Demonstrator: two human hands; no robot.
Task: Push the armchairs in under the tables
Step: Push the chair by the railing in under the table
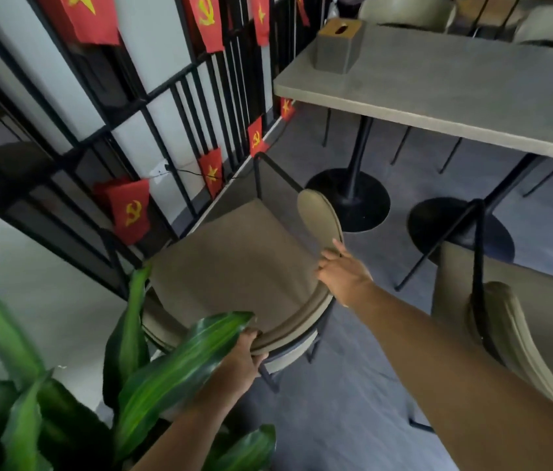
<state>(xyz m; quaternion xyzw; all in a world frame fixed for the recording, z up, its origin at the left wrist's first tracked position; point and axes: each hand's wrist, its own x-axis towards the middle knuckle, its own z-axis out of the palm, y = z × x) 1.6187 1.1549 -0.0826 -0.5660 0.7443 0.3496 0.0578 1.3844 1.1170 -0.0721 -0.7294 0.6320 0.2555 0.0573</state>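
Beside the black railing (180, 107), the tan armchair (234, 266) stands on the grey floor (353, 385), well out from the grey surface (455, 83). The left hand (243, 358) has its fingers closed around the curved back rim. The right hand (343, 275) holds the armrest (319, 215), fingers wrapped over its edge. A second armchair (520, 321) stands to the right. Red flags (130, 212) carry yellow symbols, no readable words. A tissue box (338, 45) on the surface shows no label.

Grey carpeted floor (353, 385); black metal grid partition (152, 107) hung with red flags (130, 212); green broad-leaved plant (173, 362) lower left.
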